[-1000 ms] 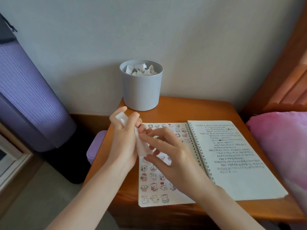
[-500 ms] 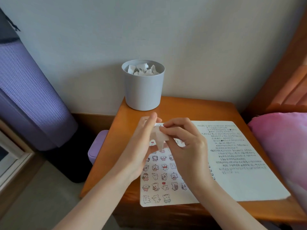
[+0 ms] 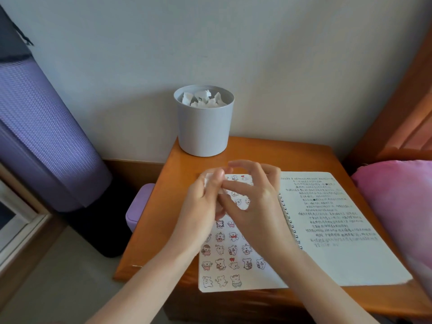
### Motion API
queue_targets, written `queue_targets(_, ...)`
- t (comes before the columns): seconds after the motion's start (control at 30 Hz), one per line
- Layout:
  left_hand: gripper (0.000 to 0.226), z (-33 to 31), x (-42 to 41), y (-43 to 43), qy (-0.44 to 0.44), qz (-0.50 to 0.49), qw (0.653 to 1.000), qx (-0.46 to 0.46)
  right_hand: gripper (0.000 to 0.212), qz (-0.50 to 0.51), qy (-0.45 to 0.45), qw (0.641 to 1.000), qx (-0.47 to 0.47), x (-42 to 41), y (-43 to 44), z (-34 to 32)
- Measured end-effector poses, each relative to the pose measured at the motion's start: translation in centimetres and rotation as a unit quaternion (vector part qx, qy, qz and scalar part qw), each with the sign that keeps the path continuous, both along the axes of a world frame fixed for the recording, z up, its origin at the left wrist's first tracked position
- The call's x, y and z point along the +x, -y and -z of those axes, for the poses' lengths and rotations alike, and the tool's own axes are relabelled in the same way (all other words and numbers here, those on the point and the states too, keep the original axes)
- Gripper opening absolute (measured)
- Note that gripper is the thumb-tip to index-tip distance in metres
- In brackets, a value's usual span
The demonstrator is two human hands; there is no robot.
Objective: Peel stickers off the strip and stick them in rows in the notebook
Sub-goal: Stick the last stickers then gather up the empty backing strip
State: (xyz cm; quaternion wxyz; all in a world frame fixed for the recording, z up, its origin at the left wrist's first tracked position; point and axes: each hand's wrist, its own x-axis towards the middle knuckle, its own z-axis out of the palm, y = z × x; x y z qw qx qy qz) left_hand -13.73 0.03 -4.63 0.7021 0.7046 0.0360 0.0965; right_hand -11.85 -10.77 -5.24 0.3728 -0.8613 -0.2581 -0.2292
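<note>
Both hands are raised over the notebook (image 3: 339,253), hiding its upper sticker rows. Fingers of the left hand (image 3: 201,206) curl round the white strip (image 3: 208,180); those of the right hand (image 3: 254,206) pinch it, blurred. Behind, a grey cup (image 3: 203,132) of paper scraps (image 3: 201,99) stands on the wooden surface (image 3: 163,218), pink pillow (image 3: 397,206) beside

small wooden table (image 3: 257,148) | had an open spiral notebook (image 3: 339,253) lying flat | grey bin (image 3: 203,132) sat at the back, by the wall
</note>
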Motion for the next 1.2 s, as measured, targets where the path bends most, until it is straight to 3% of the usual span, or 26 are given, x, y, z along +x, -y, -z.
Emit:
queue_targets(0.07,0.029,-0.2,0.4,-0.6,0.009,-0.025,1.000,0.005,0.026,-0.062,-0.083,0.995,-0.001,-0.2,0.4,-0.8)
queue_targets(0.13,0.027,-0.5,0.8,-1.1,0.005,-0.039,0.999,0.011,0.039,-0.086,-0.145,0.984,0.063,-0.3,1.2,-1.4)
queue_targets(0.23,0.036,-0.6,1.3,-1.8,-0.017,-0.035,0.999,0.028,0.034,-0.060,-0.171,0.968,0.172,0.3,2.4,-2.0)
queue_targets(0.33,0.040,-0.7,1.5,-2.0,-0.037,-0.004,0.999,0.009,0.023,-0.044,-0.166,0.975,0.143,0.7,2.7,-2.1)
queue_targets(0.57,0.055,-1.0,1.3,-1.3,-0.061,0.020,0.996,0.060,0.019,-0.049,-0.154,0.982,0.101,0.3,2.2,-1.7)
queue_targets(1.03,0.053,-0.9,1.5,-0.4,-0.001,-0.026,0.998,0.060,0.016,-0.042,-0.146,0.984,0.090,0.8,2.7,-1.6)
queue_targets(1.2,0.057,-2.9,3.1,-1.7,0.020,-0.014,0.994,0.107,0.015,-0.044,-0.157,0.982,0.099,1.1,2.9,-1.9)
